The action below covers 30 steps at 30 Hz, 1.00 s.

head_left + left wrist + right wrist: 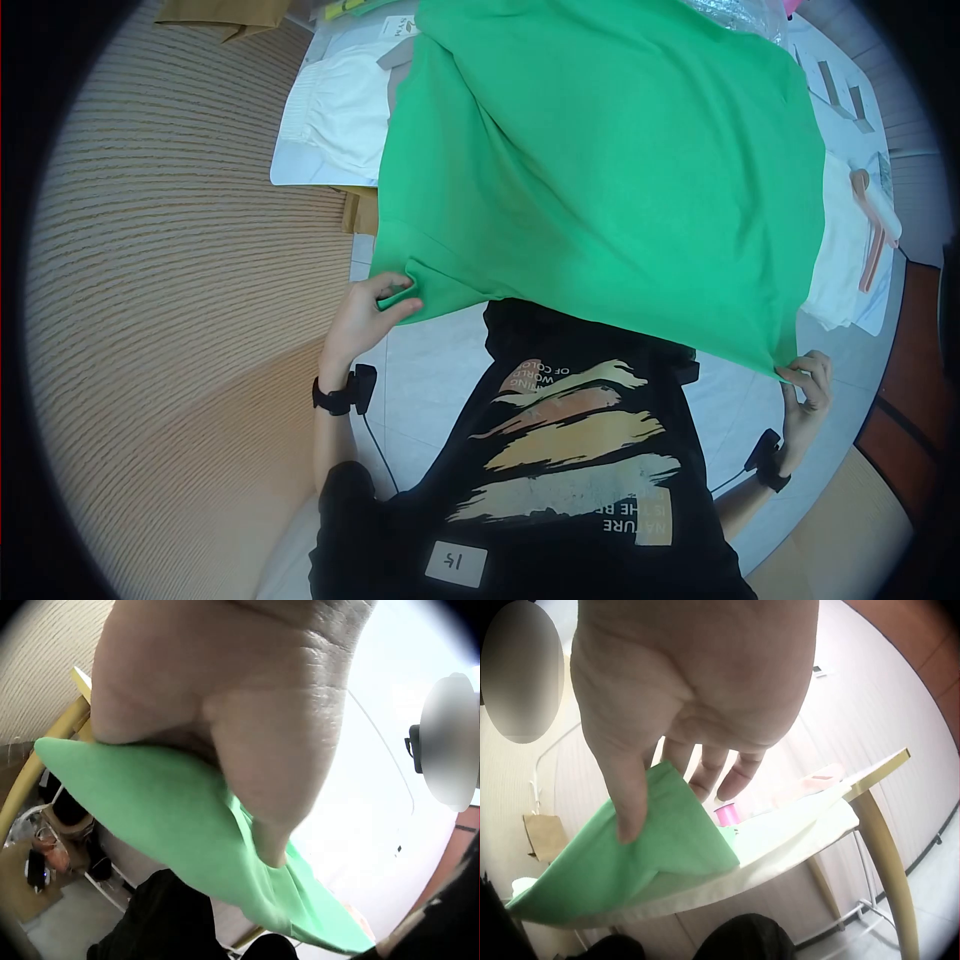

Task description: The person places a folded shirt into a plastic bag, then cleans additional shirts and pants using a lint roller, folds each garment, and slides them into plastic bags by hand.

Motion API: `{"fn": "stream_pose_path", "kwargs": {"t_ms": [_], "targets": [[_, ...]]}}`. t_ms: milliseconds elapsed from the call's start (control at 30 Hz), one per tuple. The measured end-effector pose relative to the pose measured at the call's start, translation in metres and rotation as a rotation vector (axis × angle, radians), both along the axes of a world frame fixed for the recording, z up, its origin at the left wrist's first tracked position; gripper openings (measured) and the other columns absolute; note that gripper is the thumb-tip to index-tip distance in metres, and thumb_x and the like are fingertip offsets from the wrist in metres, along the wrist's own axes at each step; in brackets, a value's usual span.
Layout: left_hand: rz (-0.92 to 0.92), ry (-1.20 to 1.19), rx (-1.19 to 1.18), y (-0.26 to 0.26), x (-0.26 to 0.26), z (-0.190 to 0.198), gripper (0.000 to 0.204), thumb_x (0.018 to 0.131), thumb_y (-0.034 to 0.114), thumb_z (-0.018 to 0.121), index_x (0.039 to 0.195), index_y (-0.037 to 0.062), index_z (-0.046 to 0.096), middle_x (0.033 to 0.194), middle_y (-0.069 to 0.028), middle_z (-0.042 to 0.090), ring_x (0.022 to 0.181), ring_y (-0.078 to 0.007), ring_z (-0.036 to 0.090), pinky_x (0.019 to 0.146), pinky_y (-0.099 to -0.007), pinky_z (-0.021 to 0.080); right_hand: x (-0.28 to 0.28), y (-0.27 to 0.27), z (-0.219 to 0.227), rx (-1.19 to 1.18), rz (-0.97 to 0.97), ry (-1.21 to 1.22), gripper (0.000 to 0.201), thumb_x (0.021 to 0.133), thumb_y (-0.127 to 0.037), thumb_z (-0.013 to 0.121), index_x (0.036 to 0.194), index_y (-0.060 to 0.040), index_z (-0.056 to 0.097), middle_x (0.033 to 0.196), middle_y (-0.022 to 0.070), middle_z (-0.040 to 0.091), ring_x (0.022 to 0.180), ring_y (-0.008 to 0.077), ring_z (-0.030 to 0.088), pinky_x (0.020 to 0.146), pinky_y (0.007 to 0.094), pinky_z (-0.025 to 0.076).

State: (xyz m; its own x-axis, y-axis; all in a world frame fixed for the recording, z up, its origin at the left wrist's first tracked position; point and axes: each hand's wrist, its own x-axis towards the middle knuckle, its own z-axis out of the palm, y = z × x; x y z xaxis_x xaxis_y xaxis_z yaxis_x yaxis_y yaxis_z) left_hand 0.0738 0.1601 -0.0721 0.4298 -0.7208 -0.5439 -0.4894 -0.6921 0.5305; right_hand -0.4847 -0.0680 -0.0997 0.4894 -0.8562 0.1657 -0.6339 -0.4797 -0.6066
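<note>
Black T-shirt (560, 420): worn by the person, nearest the head camera; its inverted print shows "NATURE", "IS THE BE…" and, farther left, "WORLD" and "OF COLO…", both lines partly cut off.
White label (457, 564): on the shirt's near part, with a handwritten mark that looks like an inverted "15".
Green cloth (640, 190): spread over the table (840, 140), its near edge drawn between the 2 hands and a diagonal crease running from far left towards the middle.
Left hand (356, 320): pinches the near left corner, where the hem folds back on itself.
Right hand (810, 388): pinches the near right corner between thumb and forefinger, the other fingers apart; the hands are well apart from each other.
Handling: probably light, soft and limp, not fragile, perhaps a little slippery; the 2 near corners look like the best holds, as a grip in mid-edge would likely let it sag.
Left side: white gathered garment (340, 110) beside the cloth, brown paper bag (225, 14) farther off.
Right side: pink strap (872, 245) on white fabric (835, 262); pink spool (726, 815) past the lifted corner.
Far left tag (398, 27): dark lettering, too small to read surely.
</note>
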Motion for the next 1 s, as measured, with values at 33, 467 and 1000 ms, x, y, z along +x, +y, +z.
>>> {"fn": "stream_pose_path", "kwargs": {"t_ms": [33, 467, 1000], "targets": [[0.013, -0.042, -0.112, 0.006, 0.002, -0.004, 0.02, 0.094, 0.011, 0.076, 0.103, -0.0031, 0.066, 0.09, -0.0114, 0.07, 0.089, -0.0145, 0.065, 0.082, -0.0285, 0.051, -0.001, 0.0, -0.001, -0.001, -0.003, -0.001, 0.023, 0.067, 0.006, 0.081, 0.087, -0.0024, 0.075, 0.09, 0.0045, 0.064, 0.1, 0.0264, 0.056, 0.088, 0.042, 0.045], [-0.434, -0.491, -0.813, -0.048, 0.067, 0.072, 0.015, 0.097, 0.0, 0.059, 0.111, -0.0002, 0.064, 0.107, -0.0171, 0.073, 0.091, -0.0284, 0.071, 0.082, -0.0377, 0.054, 0.01, -0.056, 0.014, 0.209, 0.208, -0.242, 0.011, 0.081, -0.003, 0.079, 0.088, 0.0003, 0.071, 0.089, 0.0101, 0.07, 0.093, 0.0289, 0.065, 0.085, 0.0392, 0.05], [-0.258, -0.356, -0.257, -0.175, 0.124, 0.022, 0.039, 0.099, 0.033, 0.07, 0.12, 0.0004, 0.064, 0.1, -0.0152, 0.067, 0.086, -0.0267, 0.065, 0.08, -0.0375, 0.053, 0.032, -0.145, 0.028, 0.329, -0.04, 0.235, 0.018, 0.093, -0.003, 0.072, 0.108, 0.0027, 0.063, 0.092, 0.0092, 0.065, 0.089, 0.0186, 0.059, 0.086, 0.0326, 0.047]]}}
